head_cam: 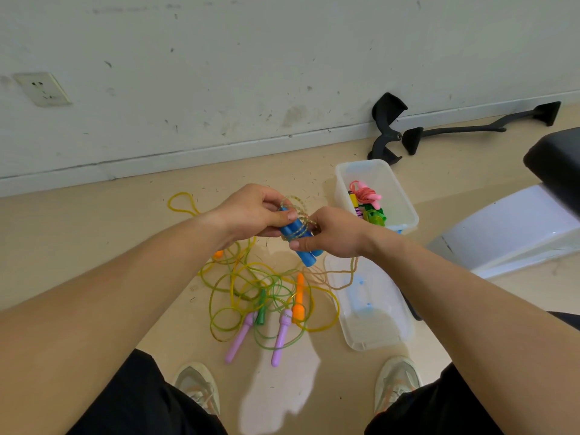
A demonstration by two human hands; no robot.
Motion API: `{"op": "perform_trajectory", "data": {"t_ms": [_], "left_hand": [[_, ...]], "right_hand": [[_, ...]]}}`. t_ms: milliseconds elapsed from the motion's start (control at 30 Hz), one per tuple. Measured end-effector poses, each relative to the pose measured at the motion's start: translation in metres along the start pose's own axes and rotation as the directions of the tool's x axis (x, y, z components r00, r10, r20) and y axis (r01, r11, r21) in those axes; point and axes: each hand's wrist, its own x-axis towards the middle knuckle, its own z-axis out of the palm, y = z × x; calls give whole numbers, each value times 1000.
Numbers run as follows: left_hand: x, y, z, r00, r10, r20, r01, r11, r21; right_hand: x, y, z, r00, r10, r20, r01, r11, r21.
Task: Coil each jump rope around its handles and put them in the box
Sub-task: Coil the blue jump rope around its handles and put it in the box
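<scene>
So the blue handles (298, 235) are held together mid-air above the floor, gripped near their top by the left hand (254, 211) with fingers curled round them. The clear rope (296, 204) is looped around the handles and pinched by the right hand (332, 233). The box (361, 163) is sat at 2 o'clock from the hands, with pink and green ropes inside. A tangle of yellow and green ropes (260, 293) is spread on the floor at 6 o'clock, the lid (373, 321) at 4 o'clock.
</scene>
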Motion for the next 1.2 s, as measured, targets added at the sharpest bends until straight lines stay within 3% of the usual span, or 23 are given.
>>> {"op": "perform_trajectory", "data": {"t_ms": [400,600,933,1033,1133,1200], "left_hand": [[3,-3,4,986,28,-164,-26,1000,16],[5,-4,-4,976,5,-219,11,997,74],[4,3,-7,994,22,-104,-3,984,178],[4,5,-6,993,74,-89,-45,955,292],[6,0,-2,988,76,-137,-14,911,411],[8,-4,-1,979,76,-190,25,877,480]], "right_hand": [[5,-2,5,997,41,-64,-45,997,-61],[-1,-5,-7,977,55,-204,-34,994,107],[0,2,-15,938,101,-331,-48,985,164],[-2,-1,-16,929,133,-346,-80,983,165],[-5,-17,-17,932,69,-356,-10,986,165],[-7,-30,-13,934,-51,-354,58,998,9]]}}
